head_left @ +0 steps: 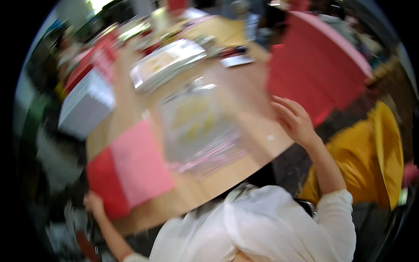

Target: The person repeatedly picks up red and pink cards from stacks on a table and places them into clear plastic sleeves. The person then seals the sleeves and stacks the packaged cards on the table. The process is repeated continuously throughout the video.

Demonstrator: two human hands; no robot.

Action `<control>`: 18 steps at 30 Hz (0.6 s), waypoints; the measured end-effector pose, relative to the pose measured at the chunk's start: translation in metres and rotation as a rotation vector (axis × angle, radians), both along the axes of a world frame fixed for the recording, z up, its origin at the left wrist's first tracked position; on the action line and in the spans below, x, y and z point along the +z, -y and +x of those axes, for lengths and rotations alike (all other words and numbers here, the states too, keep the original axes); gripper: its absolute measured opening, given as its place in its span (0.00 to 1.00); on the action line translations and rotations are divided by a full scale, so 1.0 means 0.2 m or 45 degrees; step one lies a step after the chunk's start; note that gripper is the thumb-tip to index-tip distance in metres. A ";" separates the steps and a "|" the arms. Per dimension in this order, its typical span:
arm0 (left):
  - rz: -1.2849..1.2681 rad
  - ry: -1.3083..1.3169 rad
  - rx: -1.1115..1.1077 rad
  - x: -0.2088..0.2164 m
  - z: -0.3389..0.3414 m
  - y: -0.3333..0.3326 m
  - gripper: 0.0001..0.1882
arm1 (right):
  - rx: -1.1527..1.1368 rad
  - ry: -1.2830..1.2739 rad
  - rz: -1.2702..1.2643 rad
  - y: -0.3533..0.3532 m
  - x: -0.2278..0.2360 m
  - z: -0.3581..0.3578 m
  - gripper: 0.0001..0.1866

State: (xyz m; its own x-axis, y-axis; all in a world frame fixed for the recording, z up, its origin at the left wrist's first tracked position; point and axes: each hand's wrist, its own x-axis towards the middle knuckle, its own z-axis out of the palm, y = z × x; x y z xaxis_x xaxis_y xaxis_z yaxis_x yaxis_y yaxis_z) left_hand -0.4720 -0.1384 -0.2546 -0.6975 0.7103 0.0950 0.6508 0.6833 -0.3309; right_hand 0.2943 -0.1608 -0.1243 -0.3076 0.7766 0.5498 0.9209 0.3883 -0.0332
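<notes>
A folded sheet, deep red on its left part and pink on its right [142, 159], lies at the near left of the table. My left hand [94, 204] is at its outer left edge, fingers curled in and closed on that edge, though blur softens them. My right hand [297, 120] is raised over the table's right side, fingers stretched out and holding nothing. Beyond its fingertips is a tall stack of red sheets [314, 65]. Between my hands lie clear plastic bags [196, 122] with yellow print, glossy and smeared by motion.
Behind the bags sits a pile of packaged clear bags [168, 63]. A white stack of sheets [87, 102] and red stacks [98, 59] line the left edge. A small white card [237, 60] lies farther back. Yellow cloth or sheeting [362, 157] hangs at right.
</notes>
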 end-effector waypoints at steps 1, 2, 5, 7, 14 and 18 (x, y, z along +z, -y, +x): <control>-0.030 -0.028 0.009 -0.01 -0.01 0.02 0.21 | 0.003 -0.002 0.113 -0.04 0.11 0.04 0.22; 0.010 -0.138 -0.055 -0.02 0.07 -0.04 0.21 | -0.062 -0.021 0.198 -0.05 0.23 0.10 0.19; 0.285 -0.150 -0.659 0.16 0.70 -0.24 0.22 | -0.246 -0.001 0.568 -0.03 0.61 0.40 0.13; 0.411 0.139 -1.127 0.26 0.99 -0.34 0.24 | -0.496 -0.013 0.483 -0.01 0.82 0.54 0.13; 0.442 1.223 -2.002 0.62 2.33 -0.46 0.23 | -0.542 0.058 -0.102 -0.19 1.04 0.86 0.19; 0.427 1.594 -2.278 0.87 2.94 -0.46 0.25 | -0.514 0.102 -0.107 -0.21 1.02 0.89 0.18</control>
State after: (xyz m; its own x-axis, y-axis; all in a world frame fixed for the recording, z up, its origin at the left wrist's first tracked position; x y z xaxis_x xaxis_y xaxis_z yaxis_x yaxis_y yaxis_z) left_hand 0.1153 -0.0460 -0.0806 0.6927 0.5478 0.4692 0.2020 -0.7718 0.6029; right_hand 0.4724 -0.1178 0.0793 -0.0084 0.8846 0.4663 0.9996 -0.0055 0.0285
